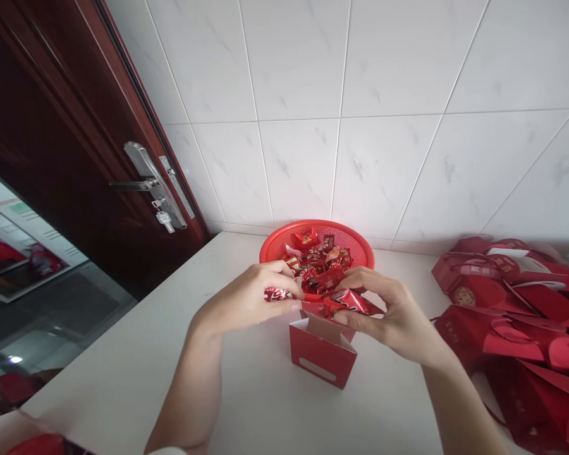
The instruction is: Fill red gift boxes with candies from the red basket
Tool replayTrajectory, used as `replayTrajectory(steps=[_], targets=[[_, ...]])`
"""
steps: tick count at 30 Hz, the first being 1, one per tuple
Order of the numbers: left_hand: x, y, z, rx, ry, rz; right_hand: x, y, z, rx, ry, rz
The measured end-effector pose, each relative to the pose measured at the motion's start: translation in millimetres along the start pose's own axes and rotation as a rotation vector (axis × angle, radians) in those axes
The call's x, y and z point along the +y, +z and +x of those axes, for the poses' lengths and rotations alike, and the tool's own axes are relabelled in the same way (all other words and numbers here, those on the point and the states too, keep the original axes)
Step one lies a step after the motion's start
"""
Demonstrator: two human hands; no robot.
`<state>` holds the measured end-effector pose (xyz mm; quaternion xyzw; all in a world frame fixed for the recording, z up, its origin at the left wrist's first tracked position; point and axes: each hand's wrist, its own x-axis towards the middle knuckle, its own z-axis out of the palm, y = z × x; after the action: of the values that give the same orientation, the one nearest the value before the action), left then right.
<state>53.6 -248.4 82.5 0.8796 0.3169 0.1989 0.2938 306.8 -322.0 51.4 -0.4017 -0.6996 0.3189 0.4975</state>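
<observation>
A small red paper box (323, 355) stands on the white table with its top open. Behind it sits a round red plastic basket (355, 240) holding many wrapped candies (315, 256). My left hand (253, 294), left of the box opening and at the basket's near edge, is closed on a red-and-white wrapped candy (279, 294). On the right, my right hand (384, 309) pinches a shiny red candy packet (351, 301) between thumb and fingers, just above the back of the box. The basket's near rim is partly hidden by the hands.
Many red gift boxes (493, 284) are heaped along the table's right side. A white tiled wall (303, 164) rises behind the basket. To the left is a dark wooden door (76, 126) with a metal handle (133, 185) and hanging keys (165, 220).
</observation>
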Motion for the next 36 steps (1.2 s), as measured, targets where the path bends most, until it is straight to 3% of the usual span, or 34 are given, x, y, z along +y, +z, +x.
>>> replayTrajectory(steps=[4, 10, 18, 29, 36], targets=[[3, -6.3, -12, -0.173, 0.071, 0.023, -4, 4, -1, -0.044, -0.016, -0.011], [2, 16.6, 5, -0.211, 0.063, 0.008, 1, -3, 0, -0.043, 0.023, -0.105], [-2, 41.6, 27, -0.071, 0.008, 0.077, 6, -25, -1, -0.006, 0.044, -0.354], [-3, 40.5, 34, -0.048, 0.063, 0.080, 20, -23, 4, -0.028, -0.051, -0.461], [-5, 39.7, 34, -0.049, 0.074, 0.088, 20, -27, 5, 0.000, 0.006, -0.455]])
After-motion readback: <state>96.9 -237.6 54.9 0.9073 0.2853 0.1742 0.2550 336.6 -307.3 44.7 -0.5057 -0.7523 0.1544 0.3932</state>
